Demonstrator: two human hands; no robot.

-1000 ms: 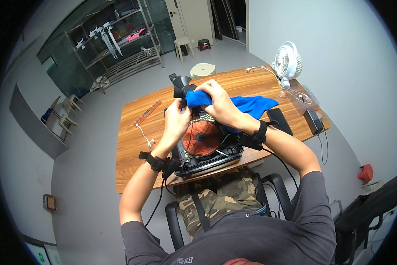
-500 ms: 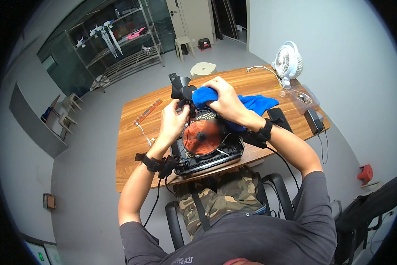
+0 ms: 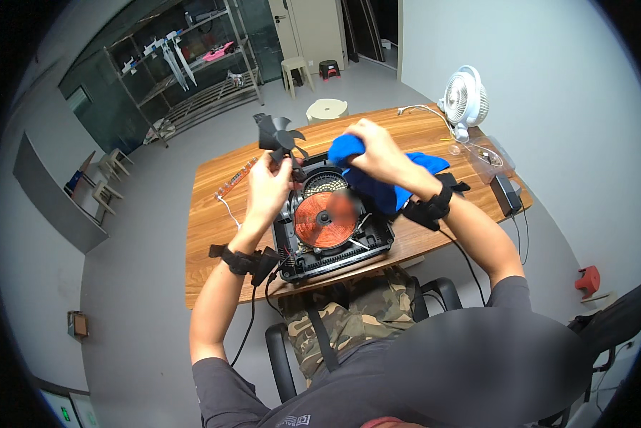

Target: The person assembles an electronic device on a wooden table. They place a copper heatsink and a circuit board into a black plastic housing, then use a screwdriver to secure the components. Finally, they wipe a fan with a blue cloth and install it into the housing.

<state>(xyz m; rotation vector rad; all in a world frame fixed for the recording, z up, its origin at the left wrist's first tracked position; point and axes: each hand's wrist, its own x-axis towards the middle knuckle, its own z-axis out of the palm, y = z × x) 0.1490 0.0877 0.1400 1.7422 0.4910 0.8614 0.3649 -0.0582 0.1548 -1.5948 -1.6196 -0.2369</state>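
Note:
Raised over the table's far middle, a black fan with several blades (image 3: 280, 137) is held by its lower part in my left hand (image 3: 269, 187), fingers closed round it. My right hand (image 3: 379, 153) grips a bunched blue cloth (image 3: 346, 148), whose loose part hangs down and spreads to the right. The cloth and the fan are apart. Below both hands lies an opened black appliance housing (image 3: 335, 265) with a round copper-coloured coil (image 3: 317, 227) inside. Behind the coil shows a round vent opening (image 3: 324, 184). Part of the coil is blurred.
On the wooden table (image 3: 217, 207), an orange see-through strip with a white cord (image 3: 236, 178) lies left. A white desk fan (image 3: 465, 103) stands far right, near a black power adapter (image 3: 506, 195). A stool (image 3: 327, 109) stands beyond the far edge. Cables run from my wrist straps.
The black fan has moved left and up a little with my left hand. My right hand has drawn the cloth right, away from the blades, leaving more of the housing in sight.

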